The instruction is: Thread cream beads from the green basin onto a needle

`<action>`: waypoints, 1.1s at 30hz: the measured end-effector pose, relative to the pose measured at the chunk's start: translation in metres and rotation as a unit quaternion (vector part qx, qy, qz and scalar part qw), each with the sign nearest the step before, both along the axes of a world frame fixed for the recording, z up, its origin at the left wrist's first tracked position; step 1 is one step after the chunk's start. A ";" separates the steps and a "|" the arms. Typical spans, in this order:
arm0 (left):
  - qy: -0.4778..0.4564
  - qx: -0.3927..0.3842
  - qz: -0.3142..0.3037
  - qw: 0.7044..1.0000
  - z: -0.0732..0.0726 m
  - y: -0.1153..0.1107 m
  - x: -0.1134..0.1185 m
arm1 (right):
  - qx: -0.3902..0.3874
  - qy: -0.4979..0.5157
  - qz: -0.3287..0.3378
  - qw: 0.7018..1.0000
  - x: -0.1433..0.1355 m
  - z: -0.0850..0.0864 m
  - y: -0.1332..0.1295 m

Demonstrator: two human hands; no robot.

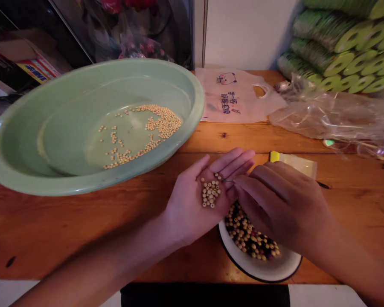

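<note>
Palm up, my left hand (192, 204) is cupped with its fingers stretched out, and a small pile of pale round beads (210, 194) lies on it. My right hand (275, 196) pinches a thin dark needle or wire (228, 181) between thumb and forefinger, its tip at the beads near the left fingers. Below the right hand, partly hidden by it, stands a white bowl (259, 270) with a dark rim, holding pale and dark beads (248, 234).
A large green basin (92, 183) with loose pale beads stands at the left. Behind are a printed plastic bag (237, 102), clear plastic wrapping (339, 113) and stacked green rolls (339, 55). A small yellow-topped packet (297, 165) lies beyond my right hand on the wooden table (99, 226).
</note>
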State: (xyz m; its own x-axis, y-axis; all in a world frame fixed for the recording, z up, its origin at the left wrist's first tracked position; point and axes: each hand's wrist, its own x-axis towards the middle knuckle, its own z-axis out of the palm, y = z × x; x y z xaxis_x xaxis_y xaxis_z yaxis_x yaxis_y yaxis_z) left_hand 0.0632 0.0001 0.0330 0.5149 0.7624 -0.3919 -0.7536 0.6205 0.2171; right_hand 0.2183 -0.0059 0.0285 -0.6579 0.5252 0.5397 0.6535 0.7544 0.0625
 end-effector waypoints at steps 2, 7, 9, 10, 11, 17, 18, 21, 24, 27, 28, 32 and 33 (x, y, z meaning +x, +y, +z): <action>0.003 0.008 -0.004 1.000 0.000 0.000 0.000 | 0.010 0.001 -0.016 1.000 -0.001 0.001 -0.001; 0.019 0.023 -0.013 0.999 -0.002 -0.001 0.000 | -0.002 0.004 -0.014 1.000 -0.002 -0.003 -0.001; 0.014 0.025 -0.006 1.000 -0.003 -0.001 0.000 | -0.038 0.030 -0.006 0.999 -0.001 -0.005 0.001; 0.011 0.024 -0.003 1.000 -0.004 0.000 0.001 | -0.060 0.044 -0.001 0.997 0.000 -0.005 0.002; 0.009 0.021 0.001 1.000 -0.005 0.000 0.001 | -0.083 0.059 0.003 0.995 0.001 -0.004 0.003; -0.004 0.001 0.013 1.000 -0.007 0.002 0.002 | -0.231 0.199 0.003 0.952 0.003 0.007 0.002; -0.007 0.000 0.014 1.000 -0.007 0.003 0.002 | -0.273 0.234 0.000 0.933 0.003 0.009 0.002; -0.012 -0.011 0.021 1.000 -0.008 0.002 0.002 | -0.419 0.351 -0.004 0.837 0.006 0.011 0.005; -0.010 -0.025 0.029 0.999 -0.007 0.001 0.002 | -0.562 0.447 0.039 0.694 0.009 0.007 0.009; -0.003 -0.035 0.033 0.999 -0.006 0.002 0.003 | -0.643 0.496 0.094 0.576 0.010 0.004 0.013; -0.002 -0.039 0.034 0.999 -0.006 0.002 0.004 | -0.656 0.507 0.102 0.549 0.009 0.004 0.014; -0.008 -0.033 0.040 0.999 -0.008 0.003 0.004 | -0.687 0.530 0.135 0.478 0.007 0.009 0.014; -0.011 -0.026 0.040 0.999 -0.008 0.003 0.004 | -0.692 0.528 0.147 0.469 0.007 0.009 0.013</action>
State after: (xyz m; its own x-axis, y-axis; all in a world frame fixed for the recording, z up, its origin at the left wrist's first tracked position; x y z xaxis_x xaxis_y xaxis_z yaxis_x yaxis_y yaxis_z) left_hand 0.0673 0.0027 0.0249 0.4620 0.7804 -0.4214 -0.8054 0.5681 0.1690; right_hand 0.2256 0.0072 0.0376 -0.5613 0.8239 -0.0779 -0.3778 -0.3389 -0.8617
